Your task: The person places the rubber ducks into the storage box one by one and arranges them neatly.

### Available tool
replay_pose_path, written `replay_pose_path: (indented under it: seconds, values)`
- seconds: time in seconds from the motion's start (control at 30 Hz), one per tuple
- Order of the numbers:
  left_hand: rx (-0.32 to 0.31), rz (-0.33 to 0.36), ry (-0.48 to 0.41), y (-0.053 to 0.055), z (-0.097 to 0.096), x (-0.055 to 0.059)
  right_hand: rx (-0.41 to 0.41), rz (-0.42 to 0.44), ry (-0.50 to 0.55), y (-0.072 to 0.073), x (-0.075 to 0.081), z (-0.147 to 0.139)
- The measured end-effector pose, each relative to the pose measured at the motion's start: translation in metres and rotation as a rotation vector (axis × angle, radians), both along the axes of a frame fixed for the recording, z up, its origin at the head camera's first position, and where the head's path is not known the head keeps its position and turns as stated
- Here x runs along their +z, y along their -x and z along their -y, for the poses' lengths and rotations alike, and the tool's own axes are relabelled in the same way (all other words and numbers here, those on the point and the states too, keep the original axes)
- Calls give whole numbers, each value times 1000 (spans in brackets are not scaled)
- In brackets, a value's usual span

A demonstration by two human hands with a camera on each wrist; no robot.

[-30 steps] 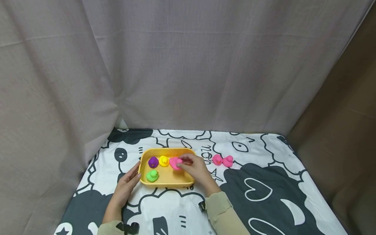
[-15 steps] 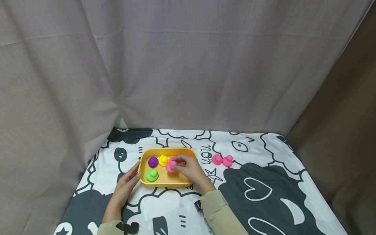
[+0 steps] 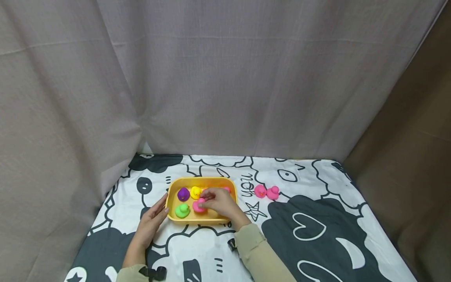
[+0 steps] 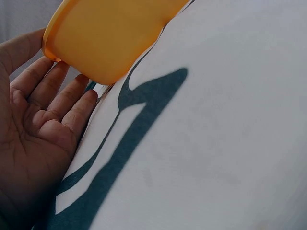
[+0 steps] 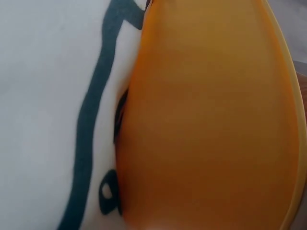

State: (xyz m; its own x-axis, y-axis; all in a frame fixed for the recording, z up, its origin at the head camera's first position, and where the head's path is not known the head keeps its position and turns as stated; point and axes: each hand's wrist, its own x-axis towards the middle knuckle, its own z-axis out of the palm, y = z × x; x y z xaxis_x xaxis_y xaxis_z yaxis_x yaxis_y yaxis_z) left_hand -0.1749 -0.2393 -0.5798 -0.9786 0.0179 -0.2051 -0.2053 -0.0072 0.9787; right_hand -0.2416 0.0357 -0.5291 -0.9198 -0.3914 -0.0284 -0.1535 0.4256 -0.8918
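A yellow tray holds a purple rubber duck, a yellow rubber duck and a green rubber duck. My right hand reaches over the tray and pinches a pink rubber duck, just right of the green one. Behind that hand a bit of pink shows at the tray's far right; the rest of it is hidden. My left hand rests its extended fingers against the tray's left end. In the left wrist view these fingers touch the tray's corner.
Two more pink ducks, one facing me and one turned sideways, sit on the patterned cloth right of the tray. A grey curtain hangs behind the table. In the right wrist view the tray's side wall fills much of the picture.
My right hand has carried the pink duck left and toward me, from beside the yellow duck to near the green one. The left hand and the tray stay in place.
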Motion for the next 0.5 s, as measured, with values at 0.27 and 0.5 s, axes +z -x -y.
replay_pose_path:
  seconds: [0.27,0.5]
  values:
    - [-5,-12,0,1,0,1,10,26,7,1,0,3]
    - [3,-9,-2,0,0,-1,39,19,-17,1,-4,6]
